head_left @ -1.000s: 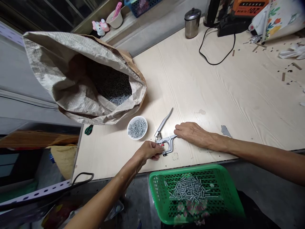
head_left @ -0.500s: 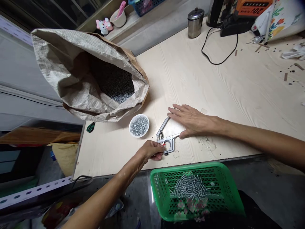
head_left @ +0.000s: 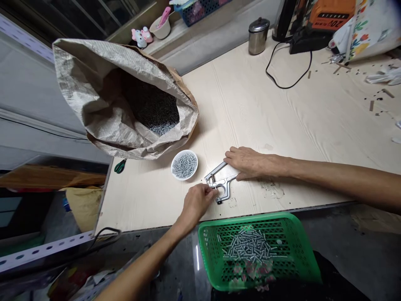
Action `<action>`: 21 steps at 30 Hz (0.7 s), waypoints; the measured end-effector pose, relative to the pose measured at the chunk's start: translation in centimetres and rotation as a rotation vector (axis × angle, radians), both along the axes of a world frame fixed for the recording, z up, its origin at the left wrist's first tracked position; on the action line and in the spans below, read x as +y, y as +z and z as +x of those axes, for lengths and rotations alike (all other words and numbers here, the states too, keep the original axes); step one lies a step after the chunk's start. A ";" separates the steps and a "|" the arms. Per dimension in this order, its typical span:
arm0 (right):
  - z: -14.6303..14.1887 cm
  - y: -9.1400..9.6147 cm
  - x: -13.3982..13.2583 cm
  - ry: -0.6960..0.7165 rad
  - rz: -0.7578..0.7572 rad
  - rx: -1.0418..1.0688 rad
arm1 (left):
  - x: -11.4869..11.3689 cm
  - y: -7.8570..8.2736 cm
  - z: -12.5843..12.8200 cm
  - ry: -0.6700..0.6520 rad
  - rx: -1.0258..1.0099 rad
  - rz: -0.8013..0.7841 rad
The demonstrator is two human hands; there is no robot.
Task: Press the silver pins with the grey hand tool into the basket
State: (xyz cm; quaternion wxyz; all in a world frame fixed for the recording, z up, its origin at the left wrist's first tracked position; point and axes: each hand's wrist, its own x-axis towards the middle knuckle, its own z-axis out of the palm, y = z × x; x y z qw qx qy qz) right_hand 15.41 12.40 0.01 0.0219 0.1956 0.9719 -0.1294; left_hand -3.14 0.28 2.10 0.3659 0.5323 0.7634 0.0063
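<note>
A pair of grey metal snap pliers (head_left: 224, 184) lies on the table, its spring visible near the pivot. My right hand (head_left: 247, 162) is wrapped over the two handles, fingers curled on the upper one and thumb by the lower one. At the jaw end, my left hand (head_left: 199, 200) pinches finger and thumb together; whatever small piece they hold is hidden. Just beyond that hand stands a white bowl (head_left: 184, 165) full of small silvery metal pieces, perhaps springs or screws. Below the table edge, a green basket (head_left: 294, 225) carries a heap of similar pieces.
A large woven sack (head_left: 103, 133) of dark metal pieces stands at the back left. Green-handled scissors (head_left: 120, 166) lie by the left edge. Farther back are a metal canister (head_left: 258, 36), a black cable (head_left: 275, 85) and an orange 20V power tool (head_left: 332, 16).
My right hand has gone from spread fingers to curled ones, and the plier handles have come closer together. My left hand has turned slightly at the jaws. The view has shifted a little.
</note>
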 end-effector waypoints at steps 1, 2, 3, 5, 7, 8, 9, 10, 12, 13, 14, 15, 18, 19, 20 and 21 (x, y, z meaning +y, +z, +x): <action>0.0 -0.1 -0.2 -0.005 -0.007 0.007 | -0.1 -0.1 0.5 -0.124 0.093 0.173; 0.0 -0.1 -0.4 -0.014 -0.013 0.009 | 0.0 -0.3 1.0 -0.242 0.152 0.335; 0.0 -0.2 -0.6 -0.024 -0.022 0.011 | 0.2 -0.7 1.4 -0.349 0.180 0.458; 0.1 -0.3 -1.1 -0.055 -0.054 0.016 | 1.0 -1.7 2.0 -0.525 0.182 0.572; 0.5 -0.4 -1.4 -0.102 -0.092 0.021 | 2.1 -2.7 2.2 -0.631 0.180 0.555; 0.7 -0.5 -1.5 -0.130 -0.103 0.022 | 2.6 -3.0 2.1 -0.663 0.183 0.531; 1.1 -0.5 -1.6 -0.156 -0.108 0.022 | 3.0 -3.2 2.0 -0.684 0.188 0.512; 1.4 -0.5 -1.6 -0.178 -0.104 0.018 | 3.3 -3.3 2.0 -0.696 0.195 0.501; 2.1 -0.5 -1.6 -0.196 -0.080 0.015 | 3.7 -3.1 2.0 -0.697 0.204 0.501; 2.3 -0.5 -1.6 -0.190 -0.066 0.018 | 3.8 -3.0 2.0 -0.691 0.199 0.502; 2.4 -0.5 -1.5 -0.180 -0.052 0.023 | 3.9 -2.9 2.2 -0.685 0.188 0.503; 2.5 -0.5 -1.6 -0.170 -0.040 0.028 | 4.0 -2.8 2.3 -0.680 0.173 0.504; 2.3 -0.8 -1.7 -0.146 -0.028 0.034 | 3.9 -2.9 2.8 -0.668 0.136 0.513; 2.2 -0.9 -1.8 -0.142 -0.032 0.031 | 3.9 -3.0 3.0 -0.662 0.141 0.518; 2.1 -1.1 -1.8 -0.139 -0.037 0.029 | 3.8 -3.2 3.2 -0.655 0.151 0.525; 1.9 -1.2 -1.9 -0.135 -0.041 0.030 | 3.7 -3.4 3.4 -0.647 0.161 0.534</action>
